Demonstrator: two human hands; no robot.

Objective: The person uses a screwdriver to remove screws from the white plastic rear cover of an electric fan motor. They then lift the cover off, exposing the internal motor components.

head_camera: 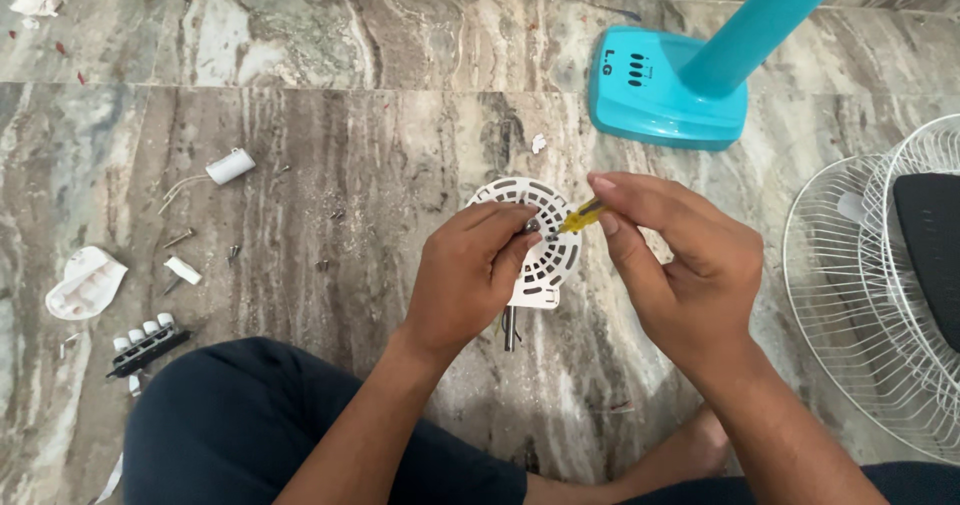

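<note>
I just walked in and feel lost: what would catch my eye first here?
Mid-frame, the left hand holds a white vented plate while the right hand works a yellow screwdriver at it. A teal fan base stands upper right, a wire grille lies right, and small parts are scattered left on the marble floor.

Left hand [470, 275] grips white vented motor cover [540, 250]; right hand [680, 265] holds yellow screwdriver [580, 217] against it. Teal fan base [655, 95] lies beyond cover; wire grille [850, 305] to its right.
</note>
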